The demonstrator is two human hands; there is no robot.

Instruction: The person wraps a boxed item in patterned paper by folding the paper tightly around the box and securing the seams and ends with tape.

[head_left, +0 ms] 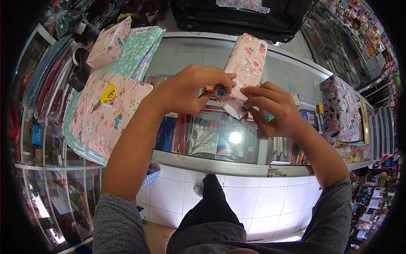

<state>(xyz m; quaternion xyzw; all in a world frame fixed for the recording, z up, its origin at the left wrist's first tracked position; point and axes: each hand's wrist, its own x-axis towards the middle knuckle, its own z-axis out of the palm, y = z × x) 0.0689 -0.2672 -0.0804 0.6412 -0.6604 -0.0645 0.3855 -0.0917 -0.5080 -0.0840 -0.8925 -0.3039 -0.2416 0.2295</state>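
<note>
While the floral parcel [247, 63] lies on the tabletop [203, 164], L hand [196, 86] & R hand [277, 108] pinch its near flap [233, 106], prob. to keep it taut. Scissors [104, 98] sit L on floral paper [97, 129], prob. for reach.

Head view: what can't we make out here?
Pink floral parcel: contents, head view, covered by its outer layer.
Left hand: exact grip, head view, hidden by its own fingers.
Small bright-coloured item: identity, head view, mostly hidden beside the left hand.
Black object: full shape, head view, cut off by top edge.
Packets in the counter: fine print, head view, too small.
</note>
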